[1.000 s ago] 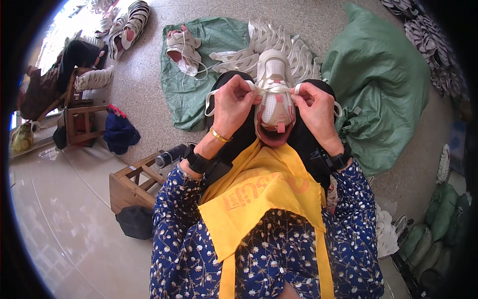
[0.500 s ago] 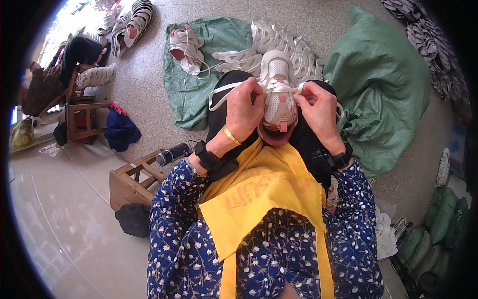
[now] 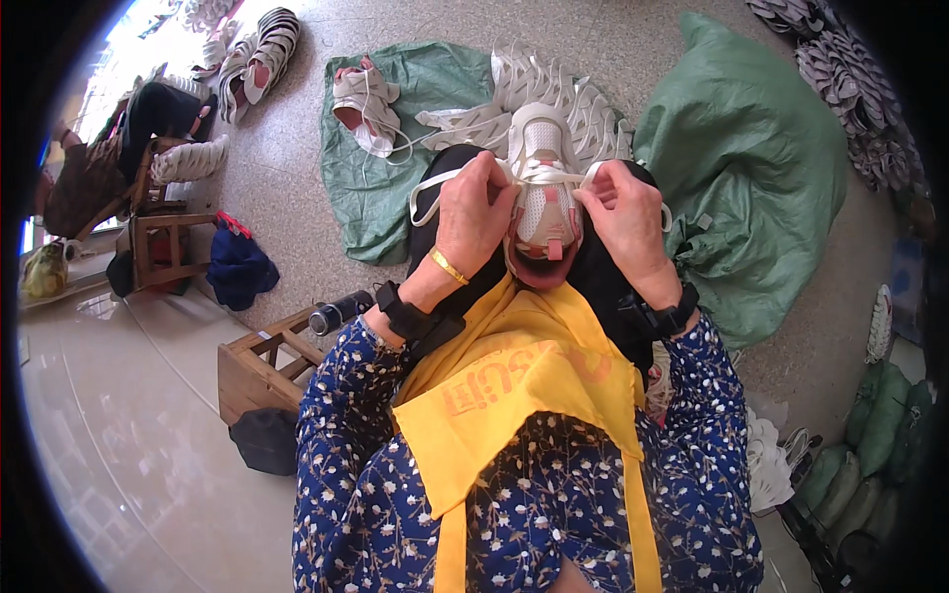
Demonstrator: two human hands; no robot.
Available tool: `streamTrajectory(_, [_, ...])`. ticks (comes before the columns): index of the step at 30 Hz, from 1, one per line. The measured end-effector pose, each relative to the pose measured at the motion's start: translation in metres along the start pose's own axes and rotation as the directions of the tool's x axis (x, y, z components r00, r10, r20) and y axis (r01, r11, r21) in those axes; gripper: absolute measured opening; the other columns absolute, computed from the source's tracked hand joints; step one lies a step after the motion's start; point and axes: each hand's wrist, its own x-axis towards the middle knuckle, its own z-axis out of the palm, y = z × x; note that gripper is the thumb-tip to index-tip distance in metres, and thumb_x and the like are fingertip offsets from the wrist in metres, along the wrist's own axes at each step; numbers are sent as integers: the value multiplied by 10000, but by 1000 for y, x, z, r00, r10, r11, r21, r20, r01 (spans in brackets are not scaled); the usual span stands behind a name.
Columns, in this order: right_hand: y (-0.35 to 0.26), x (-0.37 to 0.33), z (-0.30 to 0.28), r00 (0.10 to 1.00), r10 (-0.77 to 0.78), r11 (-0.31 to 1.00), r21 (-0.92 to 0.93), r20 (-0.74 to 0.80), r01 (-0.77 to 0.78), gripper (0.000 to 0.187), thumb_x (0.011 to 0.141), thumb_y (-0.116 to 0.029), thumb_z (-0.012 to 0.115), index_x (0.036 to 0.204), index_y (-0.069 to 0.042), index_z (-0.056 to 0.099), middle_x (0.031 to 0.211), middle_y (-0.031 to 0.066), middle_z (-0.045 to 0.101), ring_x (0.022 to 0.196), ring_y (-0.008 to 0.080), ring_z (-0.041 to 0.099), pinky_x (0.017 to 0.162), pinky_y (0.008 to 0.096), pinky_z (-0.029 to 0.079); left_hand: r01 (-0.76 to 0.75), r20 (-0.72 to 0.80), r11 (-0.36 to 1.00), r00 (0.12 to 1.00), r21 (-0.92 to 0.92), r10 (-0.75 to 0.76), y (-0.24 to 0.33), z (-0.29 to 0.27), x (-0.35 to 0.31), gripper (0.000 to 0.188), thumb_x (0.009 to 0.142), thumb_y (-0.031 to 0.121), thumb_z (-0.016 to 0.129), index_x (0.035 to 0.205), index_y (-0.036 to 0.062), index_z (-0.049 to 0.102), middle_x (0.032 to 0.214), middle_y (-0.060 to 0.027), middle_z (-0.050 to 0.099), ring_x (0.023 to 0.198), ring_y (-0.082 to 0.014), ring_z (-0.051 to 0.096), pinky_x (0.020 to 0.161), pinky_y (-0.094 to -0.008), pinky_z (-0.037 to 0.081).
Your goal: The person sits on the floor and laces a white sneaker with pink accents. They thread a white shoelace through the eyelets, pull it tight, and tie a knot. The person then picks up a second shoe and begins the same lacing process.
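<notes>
Pinching lace [image 3: 565, 179] crosswise with left hand [image 3: 474, 215] and, seemingly, right hand [image 3: 627, 219], about equally near, flanking shoe [image 3: 546, 223] pointing lengthwise away.

Across a speckled grey floor [image 3: 297, 178], a wrinkled green sheet [image 3: 368, 225] spread under one loosely laced pale shoe [image 3: 368, 107], a bulging green sack [image 3: 746, 188] to its right, nested pale shoes [image 3: 267, 54] at upper left, a wooden stool [image 3: 245, 383] at lower left, packed greyish footwear [image 3: 855, 99] at upper right

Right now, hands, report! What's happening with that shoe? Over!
Left hand, right hand: both pinching white lace. Shoe between knees, toe pointing away. Fingers partly cover lace.
</notes>
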Motion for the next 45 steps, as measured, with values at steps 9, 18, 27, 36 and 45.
streamTrajectory(9, [-7, -12, -3, 988, -148, 985, -83, 53, 152, 306, 802, -60, 812, 1031, 23, 626, 1003, 159, 608, 792, 297, 666, 702, 395, 550, -66, -53, 998, 996, 13, 67, 12, 4, -8, 262, 794, 37, 774, 924, 27, 547, 804, -86, 530, 627, -211, 518, 570, -344, 453])
streamTrajectory(18, [-12, -5, 11, 974, -129, 892, -408, 187, 196, 165, 832, -28, 676, 978, 50, 661, 932, 243, 642, 866, 423, 661, 759, 491, 545, -204, 68, 957, 979, 207, 194, 17, -1, -11, 274, 796, 51, 697, 1013, -10, 541, 952, -192, 551, 929, -396, 554, 816, -473, 473])
streamTrajectory(27, [-10, -5, 10, 994, -83, 950, -294, 74, 101, 190, 867, 2, 648, 1057, 10, 645, 879, 222, 711, 837, 404, 704, 745, 495, 556, -169, 110, 951, 983, 258, 145, 12, 5, -10, 269, 798, 52, 624, 1027, -46, 523, 993, -243, 551, 1003, -436, 544, 880, -506, 464])
streamTrajectory(36, [-4, -15, 12, 987, -159, 968, -196, 18, 160, 163, 874, 17, 617, 1034, 2, 638, 872, 209, 703, 851, 386, 703, 736, 469, 555, -170, 59, 938, 985, 302, 159, 13, 1, -11, 285, 781, 73, 654, 1020, -21, 531, 983, -220, 561, 985, -427, 549, 875, -501, 464])
streamTrajectory(45, [-12, -3, 10, 927, -287, 761, -531, 241, 373, 100, 884, -18, 626, 984, -9, 630, 899, 153, 650, 871, 349, 666, 758, 446, 546, -176, 118, 918, 983, 356, 142, 8, 4, -12, 238, 829, 83, 646, 1008, -29, 537, 975, -217, 559, 971, -409, 552, 868, -486, 464])
